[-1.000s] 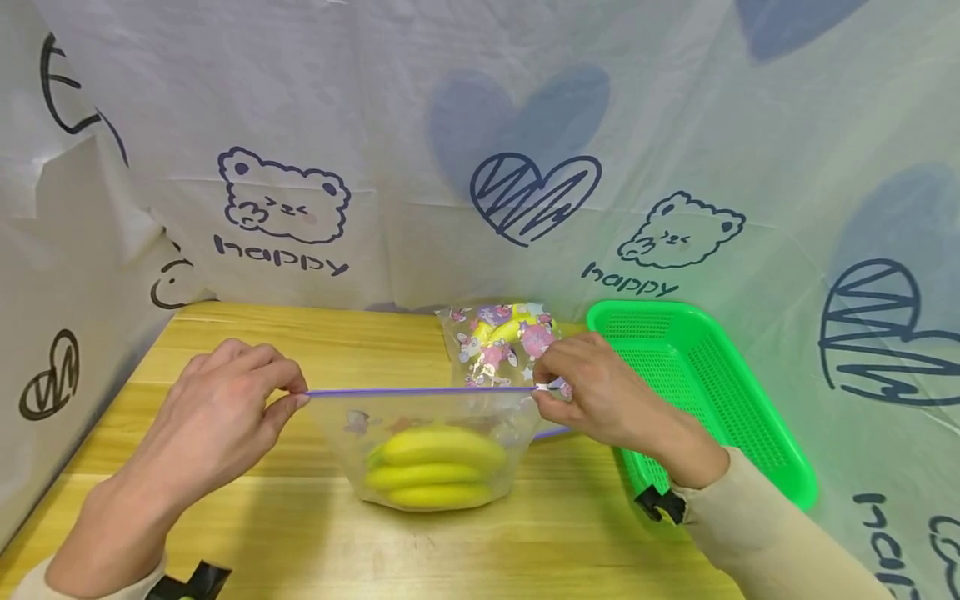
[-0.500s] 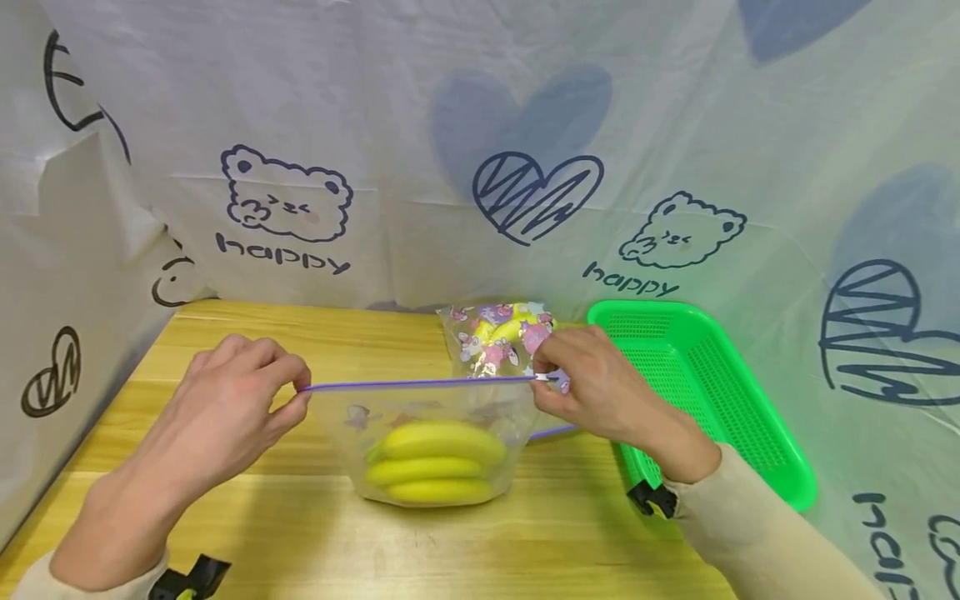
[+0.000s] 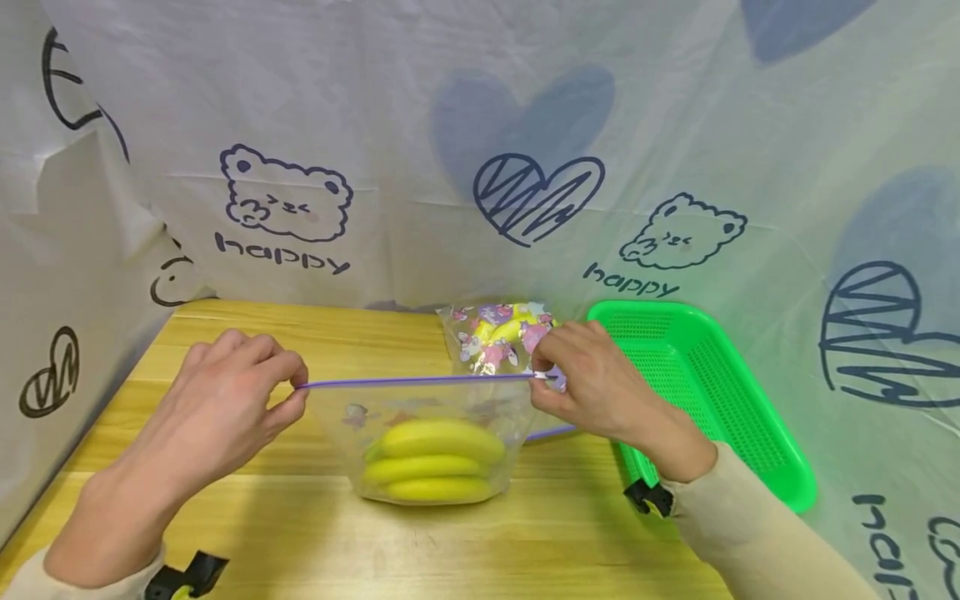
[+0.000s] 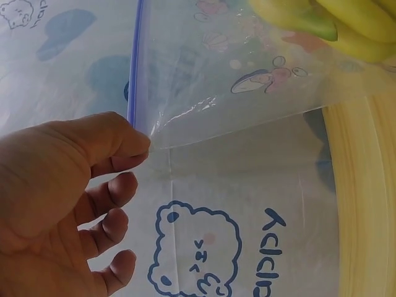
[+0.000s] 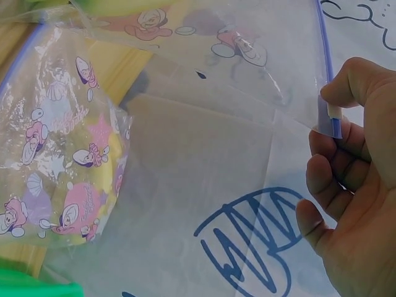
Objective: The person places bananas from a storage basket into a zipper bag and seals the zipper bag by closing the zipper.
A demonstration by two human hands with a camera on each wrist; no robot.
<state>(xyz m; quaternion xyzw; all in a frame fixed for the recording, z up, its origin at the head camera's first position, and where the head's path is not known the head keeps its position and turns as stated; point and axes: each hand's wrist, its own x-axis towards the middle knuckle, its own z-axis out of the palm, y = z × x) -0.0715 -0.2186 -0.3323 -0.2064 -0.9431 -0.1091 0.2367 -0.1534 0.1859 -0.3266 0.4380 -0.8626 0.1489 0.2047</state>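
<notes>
A clear zip bag (image 3: 337,425) hangs upright between both hands in the head view, its purple zip strip (image 3: 420,381) stretched level along the top. Inside lies a bunch of yellow bananas (image 3: 442,458). My left hand (image 3: 225,408) pinches the bag's top left corner between thumb and forefinger; in the left wrist view its other fingers (image 4: 114,226) are loosely curled, clear of the plastic. At the opposite end, my right hand (image 3: 600,383) pinches the small white slider (image 5: 335,112) on the strip, close to the corner.
Behind the held bag lies a second printed zip bag (image 3: 491,346) with yellow fruit inside. A green plastic basket (image 3: 765,417) stands at the right of the wooden table (image 3: 420,558). Printed white cloth (image 3: 420,225) hangs behind and at the sides.
Both hands and the bag's top edge have risen slightly, the right a little more. Each hand keeps its pinch, and the right remains at the same end of the strip.
</notes>
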